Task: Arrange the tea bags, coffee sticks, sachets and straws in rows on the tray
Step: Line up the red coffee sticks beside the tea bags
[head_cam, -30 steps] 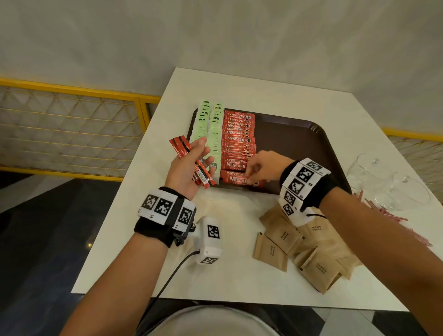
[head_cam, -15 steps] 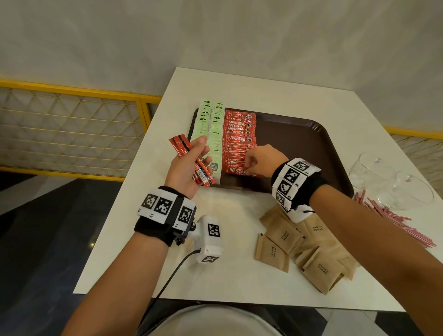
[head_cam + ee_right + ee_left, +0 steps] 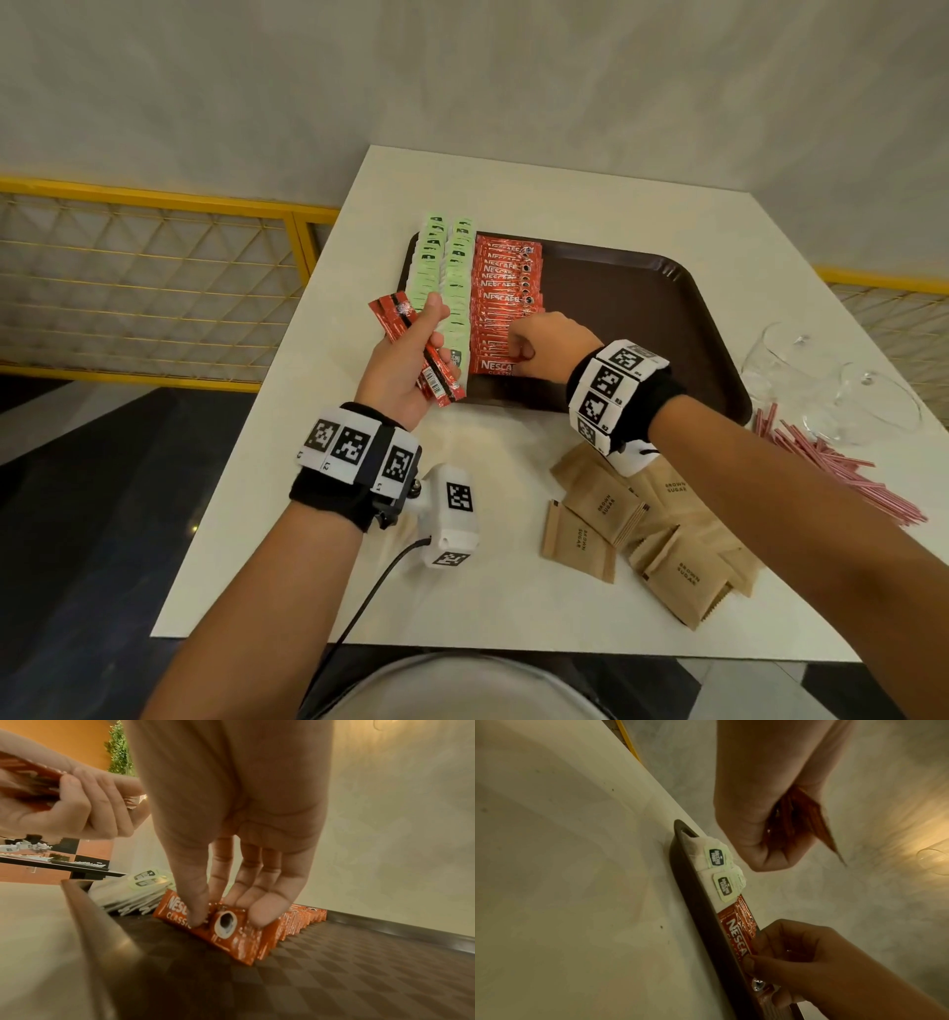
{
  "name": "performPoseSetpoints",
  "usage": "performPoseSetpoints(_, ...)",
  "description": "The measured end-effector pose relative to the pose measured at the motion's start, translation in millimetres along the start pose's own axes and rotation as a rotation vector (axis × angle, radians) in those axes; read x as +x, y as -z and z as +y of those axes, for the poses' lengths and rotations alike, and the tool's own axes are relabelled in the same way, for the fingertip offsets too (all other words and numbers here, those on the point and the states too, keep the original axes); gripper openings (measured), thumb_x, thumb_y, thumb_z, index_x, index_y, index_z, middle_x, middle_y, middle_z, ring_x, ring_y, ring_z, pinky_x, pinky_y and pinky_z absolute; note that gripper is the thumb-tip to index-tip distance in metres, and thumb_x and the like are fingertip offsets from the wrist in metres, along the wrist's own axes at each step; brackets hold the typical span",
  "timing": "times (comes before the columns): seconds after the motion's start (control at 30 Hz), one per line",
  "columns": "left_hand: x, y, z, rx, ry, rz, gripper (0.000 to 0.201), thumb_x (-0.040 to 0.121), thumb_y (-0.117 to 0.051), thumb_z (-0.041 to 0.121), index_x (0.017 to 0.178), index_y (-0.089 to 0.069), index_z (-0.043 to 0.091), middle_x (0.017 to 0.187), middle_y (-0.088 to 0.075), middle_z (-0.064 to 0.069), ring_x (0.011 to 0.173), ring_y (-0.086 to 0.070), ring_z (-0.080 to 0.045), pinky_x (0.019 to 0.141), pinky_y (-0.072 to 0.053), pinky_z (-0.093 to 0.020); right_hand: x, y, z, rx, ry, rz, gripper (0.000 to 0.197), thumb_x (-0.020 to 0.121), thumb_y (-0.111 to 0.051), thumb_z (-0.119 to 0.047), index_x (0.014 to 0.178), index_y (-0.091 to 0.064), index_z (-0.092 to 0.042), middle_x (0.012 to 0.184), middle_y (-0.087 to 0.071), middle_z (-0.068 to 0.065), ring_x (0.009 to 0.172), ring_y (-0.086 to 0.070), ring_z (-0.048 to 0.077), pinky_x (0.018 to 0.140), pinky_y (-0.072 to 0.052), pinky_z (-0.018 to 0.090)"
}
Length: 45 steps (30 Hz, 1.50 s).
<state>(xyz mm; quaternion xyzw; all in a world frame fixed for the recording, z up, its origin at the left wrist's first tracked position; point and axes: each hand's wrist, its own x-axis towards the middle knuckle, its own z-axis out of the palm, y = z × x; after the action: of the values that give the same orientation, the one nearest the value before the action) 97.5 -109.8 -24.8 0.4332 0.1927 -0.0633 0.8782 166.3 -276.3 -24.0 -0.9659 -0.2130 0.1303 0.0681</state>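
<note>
Change: right hand (image 3: 549, 342) has drawn back toward the tray's near rim along the coffee row since a second ago; left hand (image 3: 405, 367) has kept its place.
Right hand: fingers (image 3: 197, 908) curled down, thumb and fingertips pinching the nearest Nescafé coffee stick (image 3: 226, 925) at the near end of the row.
Left hand: fingers wrapped round a bundle of red coffee sticks (image 3: 416, 354), held above the tray's near-left corner, at 9 o'clock from the right hand.
Coffee row: red sticks (image 3: 506, 288) overlapped from far rim to near rim, just beside the tea bags.
Tea bags: two green-tagged rows (image 3: 444, 277) along the tray's left edge, far ends overhanging the rim.
Tray: brown tray (image 3: 642, 318); its right half, at 3 o'clock from the coffee row, is bare.
Sachets: brown sugar sachets (image 3: 642, 534) heaped loose on the worktop (image 3: 488, 606), at 6 o'clock from the tray.
Straws: red straws (image 3: 832, 462) loose near the worktop's right edge, beside two clear glass vessels (image 3: 832, 380).
Edges: the worktop's left edge runs just beside the tray's left rim.
</note>
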Motion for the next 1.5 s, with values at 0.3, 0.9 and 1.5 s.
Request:
performPoseSetpoints(0.3, -5, -7, 1, -0.15, 0.108, -0.033, 0.029, 0.09, -0.055, 0.044, 0.085, -0.048, 0.016, 0.056, -0.044, 0.003, 0.051, -0.044, -0.01, 0.053, -0.045, -0.024, -3, 0, -1, -0.021, 0.014, 0.004, 0.015, 0.086, -0.063, -0.025, 0.097, -0.056, -0.017, 0.092, -0.048, -0.006, 0.089, -0.051, 0.016, 0.074, -0.04, 0.028)
performPoseSetpoints(0.9, -9, -10, -1, -0.013, -0.036, -0.172, 0.04, 0.091, -0.05, 0.038, 0.127, -0.053, 0.019, 0.078, -0.07, 0.004, 0.065, -0.064, -0.006, 0.059, -0.052, -0.02, -32, 23, -40, 0.59, 0.237, 0.176, 0.025, 0.077, -0.076, -0.02, 0.072, -0.052, -0.022, 0.072, -0.056, -0.003, 0.068, -0.051, 0.012, 0.066, -0.044, 0.022)
performPoseSetpoints(1.5, 5, 6, -4, -0.207, -0.028, -0.144, 0.044, 0.091, -0.057, 0.016, 0.133, -0.049, 0.01, 0.093, -0.059, -0.004, 0.046, -0.043, -0.002, 0.044, -0.041, -0.013, -28, 20, -30, 0.903, 0.157, 0.162, 0.019, 0.081, -0.071, -0.014, 0.083, -0.053, -0.019, 0.07, -0.053, -0.007, 0.058, -0.049, 0.002, 0.057, -0.044, 0.018)
